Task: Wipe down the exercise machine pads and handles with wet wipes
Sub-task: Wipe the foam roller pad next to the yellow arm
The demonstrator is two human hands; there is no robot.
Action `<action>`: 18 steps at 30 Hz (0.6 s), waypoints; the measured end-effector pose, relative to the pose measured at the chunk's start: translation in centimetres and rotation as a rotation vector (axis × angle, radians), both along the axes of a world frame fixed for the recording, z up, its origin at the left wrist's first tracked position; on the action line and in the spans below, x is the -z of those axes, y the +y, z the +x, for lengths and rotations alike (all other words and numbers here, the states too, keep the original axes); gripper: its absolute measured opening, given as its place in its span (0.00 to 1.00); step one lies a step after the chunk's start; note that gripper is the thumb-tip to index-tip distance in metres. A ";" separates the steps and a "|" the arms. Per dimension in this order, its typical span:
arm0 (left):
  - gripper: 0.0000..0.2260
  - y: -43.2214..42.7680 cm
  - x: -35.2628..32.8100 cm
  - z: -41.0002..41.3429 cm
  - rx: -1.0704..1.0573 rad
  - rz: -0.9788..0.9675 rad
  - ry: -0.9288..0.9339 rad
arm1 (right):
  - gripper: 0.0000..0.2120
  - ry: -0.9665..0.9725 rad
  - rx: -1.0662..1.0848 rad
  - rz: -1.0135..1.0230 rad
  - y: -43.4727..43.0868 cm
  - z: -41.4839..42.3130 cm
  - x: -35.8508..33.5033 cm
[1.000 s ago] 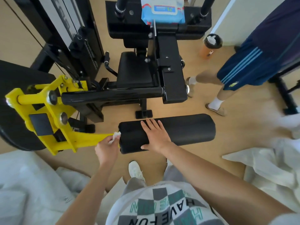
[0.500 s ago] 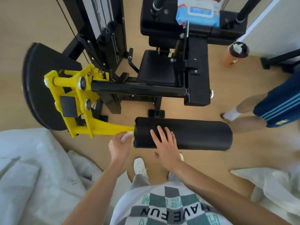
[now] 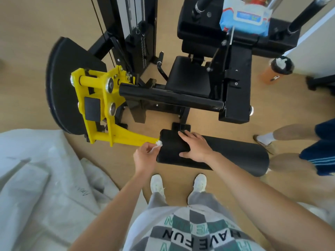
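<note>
A black roller pad (image 3: 235, 156) lies crosswise in front of me on a yellow lever arm (image 3: 126, 137) of the black exercise machine. My left hand (image 3: 145, 156) pinches a crumpled white wet wipe (image 3: 158, 144) against the pad's left end. My right hand (image 3: 196, 147) rests flat on top of the pad with straight fingers. A blue pack of wet wipes (image 3: 244, 18) sits on the machine's upper pad. The black seat pad (image 3: 188, 77) and a gloss black bar (image 3: 170, 98) lie beyond the roller.
Another person's legs in blue shorts (image 3: 315, 151) stand close at the right. An orange bottle (image 3: 273, 71) stands on the wooden floor at the right. White plastic-wrapped bundles (image 3: 39, 187) lie at the left. A black curved plate (image 3: 67, 91) and the weight stack (image 3: 134, 33) sit at the left rear.
The view has shifted so the machine sits further right. My left hand keeps the wipe at the roller's left end, and my right hand stays flat on the pad.
</note>
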State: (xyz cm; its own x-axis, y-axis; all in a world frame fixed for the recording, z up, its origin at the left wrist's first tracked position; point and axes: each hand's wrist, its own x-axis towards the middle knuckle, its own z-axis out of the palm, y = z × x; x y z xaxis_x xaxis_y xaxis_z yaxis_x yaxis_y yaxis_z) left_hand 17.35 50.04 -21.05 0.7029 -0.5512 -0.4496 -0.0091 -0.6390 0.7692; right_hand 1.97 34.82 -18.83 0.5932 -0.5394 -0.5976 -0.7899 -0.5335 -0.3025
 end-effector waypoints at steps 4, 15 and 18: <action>0.04 1.4 0.4 0.2 0.031 0.043 0.044 | 0.46 -0.053 0.105 0.125 -1.1 0.4 -0.2; 0.09 0.5 0.3 0.1 0.011 -0.025 0.016 | 0.43 -0.106 -0.033 -0.392 8.3 -2.5 2.5; 0.06 0.2 0.1 0.2 0.052 0.005 -0.001 | 0.45 -0.081 -0.058 -0.385 7.3 -2.1 2.4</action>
